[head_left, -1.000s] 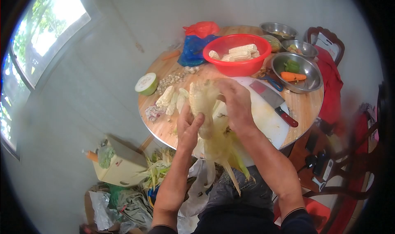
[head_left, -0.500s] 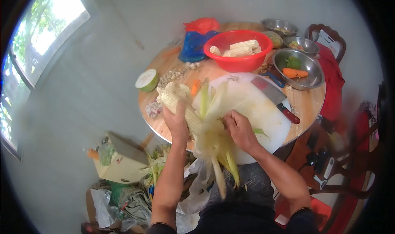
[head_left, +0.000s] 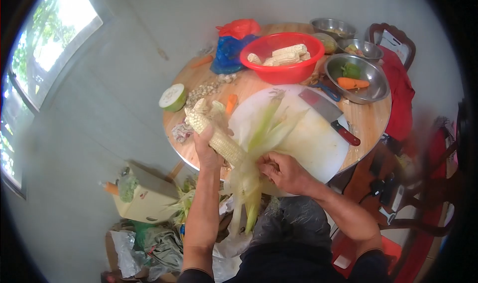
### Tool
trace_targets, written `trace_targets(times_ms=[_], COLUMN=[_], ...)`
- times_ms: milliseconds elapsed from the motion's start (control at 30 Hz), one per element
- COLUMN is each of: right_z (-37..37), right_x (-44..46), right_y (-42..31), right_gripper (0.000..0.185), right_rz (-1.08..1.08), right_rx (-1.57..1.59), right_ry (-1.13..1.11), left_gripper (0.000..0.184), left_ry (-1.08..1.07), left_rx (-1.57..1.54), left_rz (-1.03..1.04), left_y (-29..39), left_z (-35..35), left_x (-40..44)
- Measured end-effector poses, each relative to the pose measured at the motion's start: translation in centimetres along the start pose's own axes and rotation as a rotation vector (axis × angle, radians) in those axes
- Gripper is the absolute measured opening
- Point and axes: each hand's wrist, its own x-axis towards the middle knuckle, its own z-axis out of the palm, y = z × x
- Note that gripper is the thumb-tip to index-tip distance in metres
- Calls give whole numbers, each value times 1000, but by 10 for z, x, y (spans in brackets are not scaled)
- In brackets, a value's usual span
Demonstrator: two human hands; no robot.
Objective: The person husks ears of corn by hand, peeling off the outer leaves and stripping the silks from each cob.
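Observation:
My left hand [head_left: 208, 146] is wrapped round a pale corn cob [head_left: 221, 144], which tilts with its bare end up and to the left. Green-white husk [head_left: 266, 128] spreads from the cob's lower end over the white cutting board [head_left: 318, 148], and some hangs below the table edge. Against the husk at the cob's base, my right hand [head_left: 279, 171] has its fingers pinched together on the leaves. A cleaver [head_left: 326, 111] with a red-brown handle lies on the board's right side.
A red basin [head_left: 284, 73] holds several peeled cobs. Steel bowls [head_left: 378, 86] stand at the right, one with a carrot and green pepper. A cut gourd [head_left: 174, 97], garlic [head_left: 201, 92] and a blue bag [head_left: 230, 54] lie left. A cream bin [head_left: 149, 198] stands below.
The cob came down and left from upright, and its husk now fans over the board. My right hand dropped from beside the cob's top to its base and closed on husk.

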Motion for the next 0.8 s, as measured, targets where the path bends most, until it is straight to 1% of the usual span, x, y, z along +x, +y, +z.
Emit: trace_targets(times_ms=[33, 67, 100, 133, 167, 200, 233, 267, 300, 333, 400, 433, 467, 500, 533, 567, 600, 633, 700, 733, 800], right_z=[-2, -4, -5, -7, -9, -7, -2, 4, 9, 14, 21, 22, 23, 23, 24, 26, 28, 29, 31, 34, 38], right_x=[5, 12, 18, 24, 30, 35, 39, 44, 48, 51, 58, 59, 58, 57, 54, 50, 49, 47, 44, 41, 34], right_y=[-9, -22, -36, -53, -72, -82, -82, -79, -74, -69, -58, -52, -47, -44, -43, -42, -42, -44, -50, -49, -48], right_gripper=[19, 27, 36, 36, 45, 54, 54, 65, 76, 76, 86, 86, 83, 81, 81, 72, 64, 64, 42, 42, 23], right_rz=[-2, 16, 35, 33, 42, 52, 51, -147, -346, -346, -380, -380, -291, -200, -199, -254, -311, -314, -260, -260, -152], right_rx=[3, 4, 4, 4, -109, -222, -221, -386, -548, -547, -615, -616, -673, -727, -728, -848, -966, -963, -1039, -1038, -1042], right_ry=[-1, 29, 61, 64, 79, 92, 92, 164, 234, 233, 259, 259, 189, 118, 118, 197, 272, 262, 203, 201, 160], left_gripper=[53, 58, 58, 61, 65, 65, 67, 69, 69, 65, 62, 56, 50, 50, 55, 61, 61, 58, 56, 53, 51], left_ry=[-5, -11, -14, -35, -56, -59, -105, -150, -150, -169, -187, -121, -54, -54, -18, 20, 27, 21, 19, 29, 37], left_rx=[-7, -16, -14, -12, -10, -10, -7, -3, -2, 29, 60, 73, 85, 84, 153, 221, 218, 272, 328, 350, 369], left_rz=[12, 24, 25, 23, 20, 21, 33, 45, 45, 54, 65, 78, 91, 92, 137, 183, 185, 207, 230, 240, 248], left_y=[0, 0, 1, 3, 4, 4, 4, 4, 6, 8, 9, 7, 7, 12, 22, 28, 29, 31, 34, 35, 38], left_z=[-1, -1, 1, 4, 7, 7, 7, 8, 10, 14, 14, 10, 8, 13, 23, 29, 29, 27, 25, 25, 23], left_x=[0, 1, -1, -4, -5, -6, -7, -7, -8, -9, -9, -7, -6, -7, -9, -9, -9, -8, -8, -8, -6])
